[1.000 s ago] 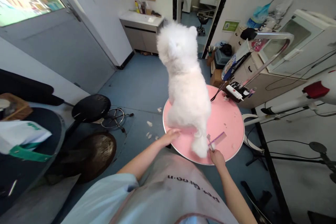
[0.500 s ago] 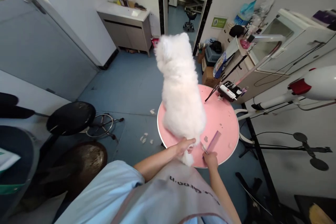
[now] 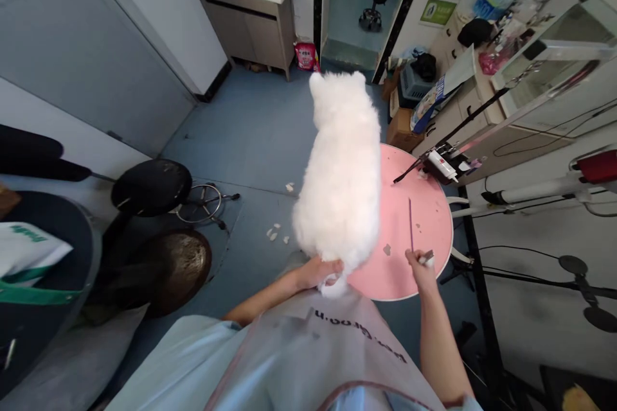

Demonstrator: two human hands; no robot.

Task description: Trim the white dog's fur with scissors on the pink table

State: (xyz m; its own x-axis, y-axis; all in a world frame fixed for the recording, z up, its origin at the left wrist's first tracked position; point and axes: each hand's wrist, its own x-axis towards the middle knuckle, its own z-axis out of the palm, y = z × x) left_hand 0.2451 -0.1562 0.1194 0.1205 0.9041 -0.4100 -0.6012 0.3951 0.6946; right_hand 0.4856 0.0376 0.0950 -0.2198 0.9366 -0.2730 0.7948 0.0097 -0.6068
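Observation:
A fluffy white dog (image 3: 343, 173) stands on a round pink grooming table (image 3: 419, 231), facing away from me. My left hand (image 3: 319, 271) grips the dog's rear end at the base of its tail, near the table's front edge. To the right, my right hand (image 3: 420, 264) is closed around the handle of a thin purple comb (image 3: 411, 223), seen edge-on above the pink tabletop, apart from the dog.
A clipper and tools (image 3: 442, 166) lie at the table's far right rim by the metal grooming arm. A black stool (image 3: 150, 187) stands on the left, fur clumps (image 3: 276, 234) lie on the blue floor, a dryer (image 3: 578, 180) and cabinets are on the right.
My left hand went from the table's edge to holding the dog's rear. My right hand lifted the comb away from the tail, out to the right. The dog shifted left on the table.

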